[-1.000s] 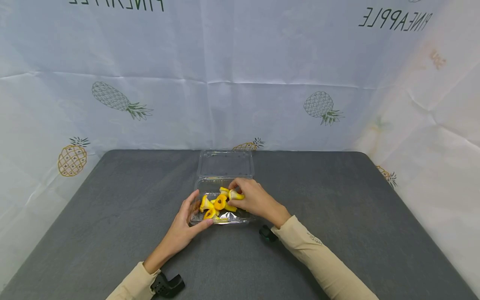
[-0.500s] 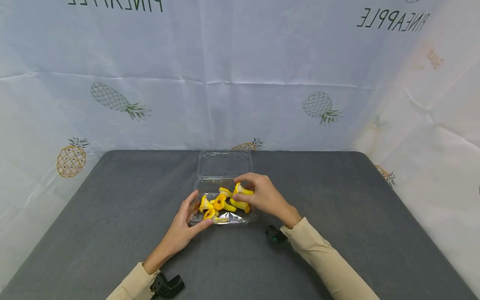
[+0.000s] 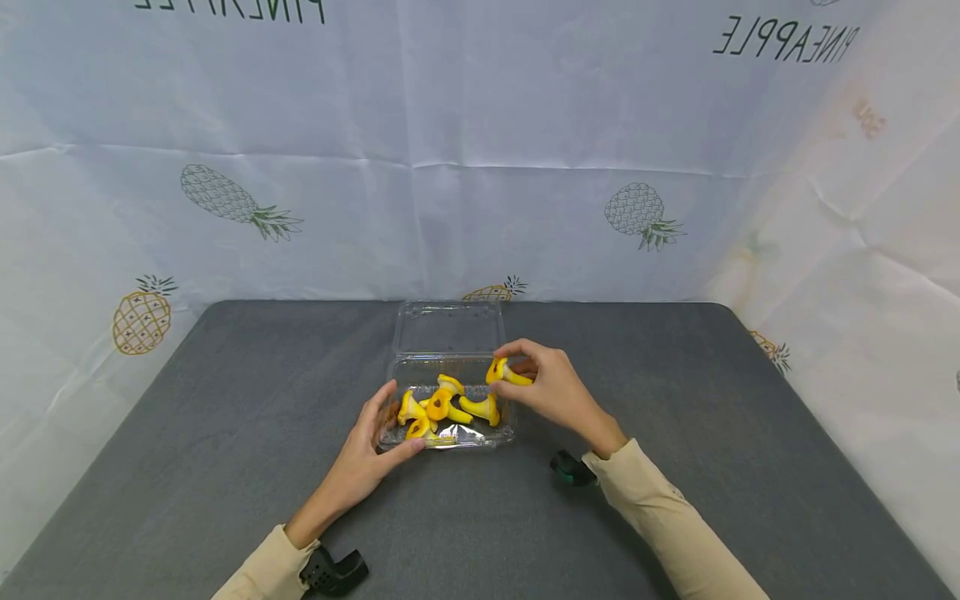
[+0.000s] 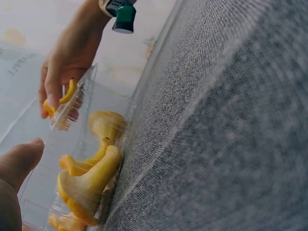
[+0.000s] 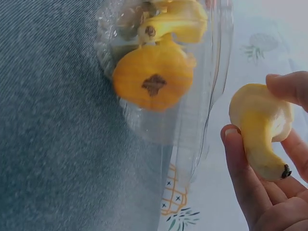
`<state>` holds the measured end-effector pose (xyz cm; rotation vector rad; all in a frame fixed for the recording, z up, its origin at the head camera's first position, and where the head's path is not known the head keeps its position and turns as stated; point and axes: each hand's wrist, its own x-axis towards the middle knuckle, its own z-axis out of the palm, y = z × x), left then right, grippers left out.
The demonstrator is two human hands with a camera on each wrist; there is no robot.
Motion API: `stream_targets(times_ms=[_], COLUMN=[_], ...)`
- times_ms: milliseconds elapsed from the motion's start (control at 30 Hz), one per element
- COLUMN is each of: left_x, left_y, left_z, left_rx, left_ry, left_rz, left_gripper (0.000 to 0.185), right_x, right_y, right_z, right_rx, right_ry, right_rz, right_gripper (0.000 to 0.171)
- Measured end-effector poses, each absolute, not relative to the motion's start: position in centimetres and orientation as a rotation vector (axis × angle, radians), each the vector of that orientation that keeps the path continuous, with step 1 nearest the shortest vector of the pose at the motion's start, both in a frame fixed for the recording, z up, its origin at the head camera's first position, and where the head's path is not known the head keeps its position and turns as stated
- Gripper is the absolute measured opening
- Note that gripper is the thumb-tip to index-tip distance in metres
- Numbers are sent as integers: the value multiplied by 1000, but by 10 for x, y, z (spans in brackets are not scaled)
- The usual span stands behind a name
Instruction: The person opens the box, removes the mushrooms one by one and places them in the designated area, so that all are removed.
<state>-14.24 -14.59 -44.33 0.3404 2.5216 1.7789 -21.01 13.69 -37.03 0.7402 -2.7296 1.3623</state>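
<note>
A clear plastic clamshell container (image 3: 487,442) lies on the table with its lid (image 3: 448,327) folded back, away from me. Several yellow trumpet-shaped mushrooms (image 3: 438,406) lie inside it. At its near left corner my left hand (image 3: 363,454) holds it, thumb along the front edge and fingers at the left side. My right hand (image 3: 562,387) pinches one yellow mushroom (image 5: 260,127) between thumb and fingers, over the container's right rim. Its curved pale stem ends in a dark tip. Inside, an orange cap (image 5: 168,67) with a brown cross-shaped centre faces the right wrist camera.
The dark grey table (image 3: 675,392) reaches back to a white cloth (image 3: 525,225) printed with pineapples. Black camera mounts (image 3: 333,572) sit on both wrists, below beige sleeves (image 3: 660,500).
My right hand has lifted a mushroom and moved it rightward to the container's right rim. Another mushroom shows at the container's right, uncovered by the hand. My left hand has stayed put.
</note>
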Motion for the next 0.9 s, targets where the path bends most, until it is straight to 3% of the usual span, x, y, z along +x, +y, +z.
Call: stream_targets(times_ms=[900], left_x=[-143], left_y=[-146], left_z=[-443], left_rx=[329], left_ry=[2526], left_rz=[1771], left_gripper=[90], right_x=[-221], right_y=[189], right_z=[-390], right_rx=[439], right_ry=[-2701], right_rz=[1205], right_gripper=[50])
